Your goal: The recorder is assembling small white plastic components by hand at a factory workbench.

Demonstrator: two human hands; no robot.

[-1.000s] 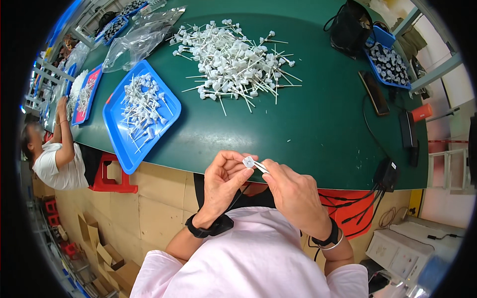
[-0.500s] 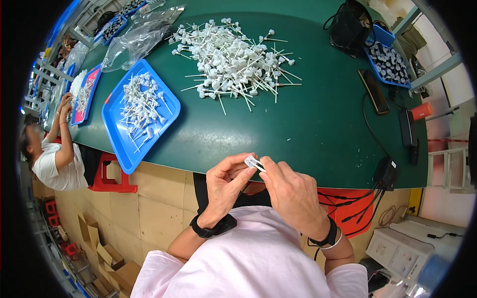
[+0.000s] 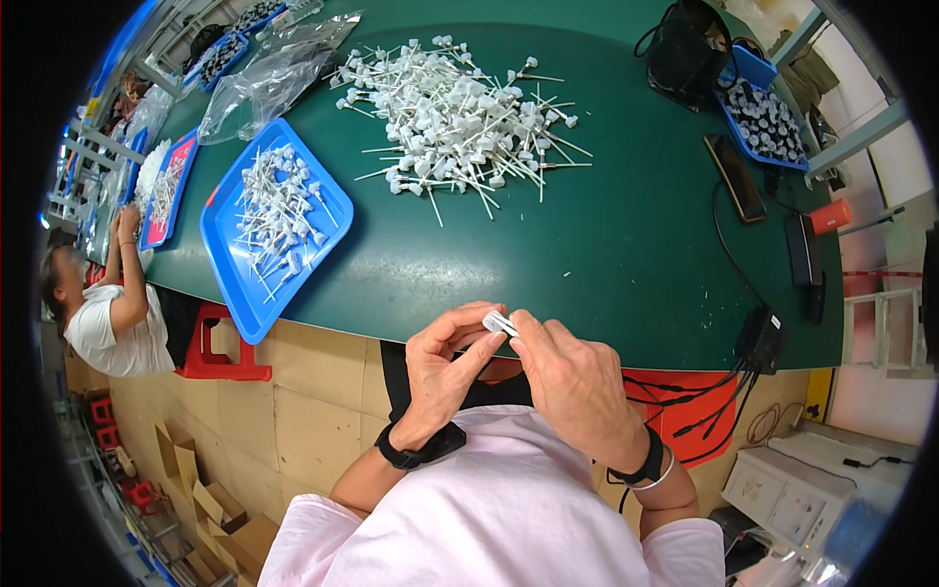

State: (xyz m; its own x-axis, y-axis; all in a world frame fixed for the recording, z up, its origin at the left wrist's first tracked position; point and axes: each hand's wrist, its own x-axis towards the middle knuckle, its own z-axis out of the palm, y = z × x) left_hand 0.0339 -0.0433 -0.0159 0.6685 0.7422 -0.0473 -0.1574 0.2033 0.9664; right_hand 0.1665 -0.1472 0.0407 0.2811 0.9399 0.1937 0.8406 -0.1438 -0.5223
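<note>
At the near table edge, my left hand pinches a small white plastic piece between thumb and fingertips. My right hand closes on the same piece from the other side, its fingertips hiding part of it. The piece has a pale block-like head and a thin white part running toward my right fingers. Beyond my hands lies a heap of white plastic pieces with thin stems. To the left, a blue tray holds a smaller batch of similar stemmed pieces.
A co-worker sits at the left beside a pink-lined blue tray. Clear plastic bags lie at the back left. On the right are a black bag, a phone, a blue bin of dark-and-clear parts and a cable box.
The white piece has turned slightly between my fingertips, while my hands stay in nearly the same place. The co-worker's hands have moved lower.
</note>
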